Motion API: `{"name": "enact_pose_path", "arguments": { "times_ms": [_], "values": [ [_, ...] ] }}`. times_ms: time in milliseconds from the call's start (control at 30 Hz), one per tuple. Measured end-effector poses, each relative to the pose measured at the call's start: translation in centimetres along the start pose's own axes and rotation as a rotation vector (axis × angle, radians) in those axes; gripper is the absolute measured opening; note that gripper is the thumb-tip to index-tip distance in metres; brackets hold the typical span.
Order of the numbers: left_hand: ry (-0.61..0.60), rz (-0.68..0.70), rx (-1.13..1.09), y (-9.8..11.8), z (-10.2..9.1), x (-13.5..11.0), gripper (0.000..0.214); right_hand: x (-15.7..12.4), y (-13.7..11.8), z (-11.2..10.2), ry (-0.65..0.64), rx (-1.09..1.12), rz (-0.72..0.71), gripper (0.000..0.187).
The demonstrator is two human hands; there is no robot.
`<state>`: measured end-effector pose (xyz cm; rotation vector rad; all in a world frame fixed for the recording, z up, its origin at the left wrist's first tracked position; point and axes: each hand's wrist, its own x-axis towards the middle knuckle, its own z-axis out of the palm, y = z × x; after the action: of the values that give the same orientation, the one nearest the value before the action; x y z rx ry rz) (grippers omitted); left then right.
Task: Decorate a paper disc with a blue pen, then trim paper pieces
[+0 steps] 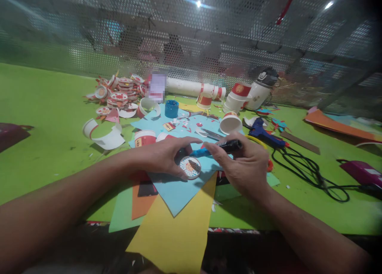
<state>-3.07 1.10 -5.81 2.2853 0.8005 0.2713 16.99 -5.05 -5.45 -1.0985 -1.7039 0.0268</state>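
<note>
My left hand curls its fingers and thumb around a small round cut-out cup bottom, pinning it to a light blue sheet of paper. My right hand grips a marker with a black body and blue tip. The marker lies nearly level and points left, its tip just above the disc. A yellow sheet and an orange sheet lie under the blue one.
A pile of cut cup bottoms sits far left, with cut cup strips nearer. Paper cups, a blue pot, scissors, a blue glue gun with its black cord, a white bottle and a mesh wall are beyond.
</note>
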Motion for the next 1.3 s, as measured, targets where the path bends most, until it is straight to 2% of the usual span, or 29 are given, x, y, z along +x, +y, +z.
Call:
{"name": "enact_pose_path", "arguments": {
  "times_ms": [400,1300],
  "values": [
    [-0.012,0.022,0.003,-0.39,0.1,0.01,0.087,0.24,0.22,0.1,-0.063,0.028,0.074,0.034],
    [0.0,0.046,-0.011,-0.48,0.1,0.01,0.085,0.25,0.31,0.24,-0.073,0.021,0.059,0.032]
  ]
}}
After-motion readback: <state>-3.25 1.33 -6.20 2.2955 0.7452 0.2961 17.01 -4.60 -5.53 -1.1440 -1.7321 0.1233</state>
